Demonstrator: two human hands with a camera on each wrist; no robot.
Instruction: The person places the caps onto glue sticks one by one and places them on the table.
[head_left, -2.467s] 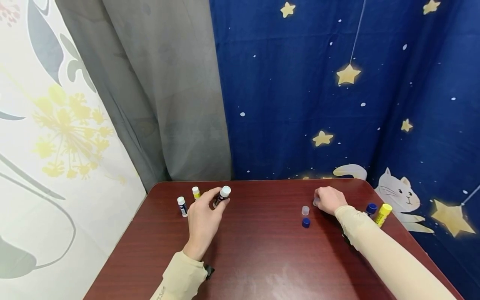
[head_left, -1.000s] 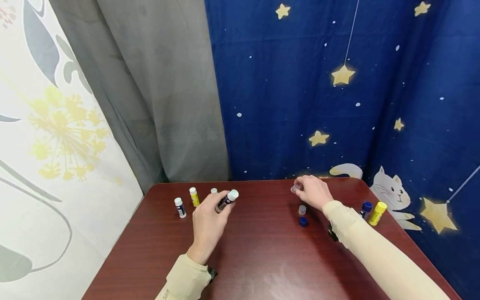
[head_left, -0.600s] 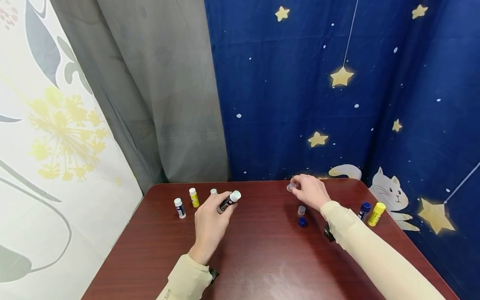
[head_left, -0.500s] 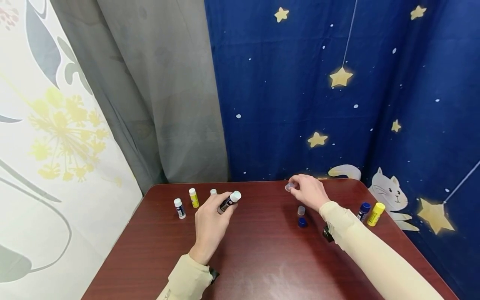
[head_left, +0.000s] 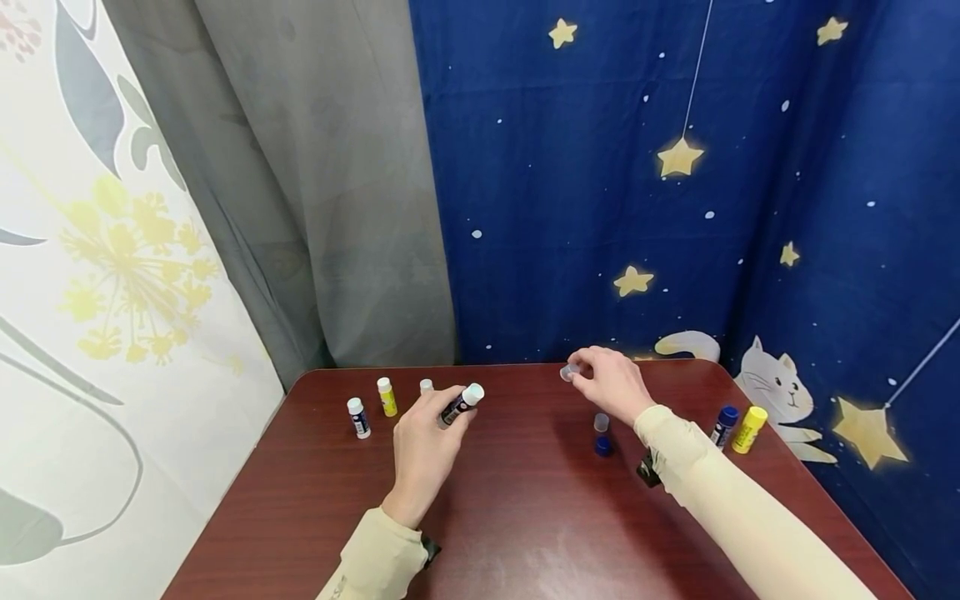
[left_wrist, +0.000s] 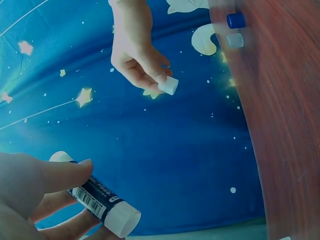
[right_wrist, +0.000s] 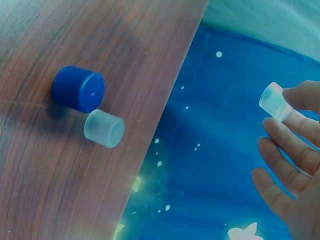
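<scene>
My left hand (head_left: 429,446) grips a dark blue glue stick (left_wrist: 97,197) between thumb and fingers, above the table. The stick lies tilted, with a white end (head_left: 472,393) pointing up and right. My right hand (head_left: 611,385) pinches a small translucent cap (right_wrist: 275,102) between thumb and index finger, off the table; its other fingers are spread in the right wrist view. The two hands are apart. Below the right hand, another translucent cap (right_wrist: 104,128) and a blue cap (right_wrist: 78,89) stand side by side on the table.
On the left of the table (head_left: 510,517) stand a blue glue stick (head_left: 359,418) and a yellow one (head_left: 387,397), both white-topped. A white top (head_left: 426,386) shows behind my left hand. A blue-capped stick (head_left: 724,426) and a yellow stick (head_left: 750,430) stand at right.
My right hand has lifted from the table and come left, carrying the translucent cap. My left hand has shifted slightly right and tilted the glue stick further over.
</scene>
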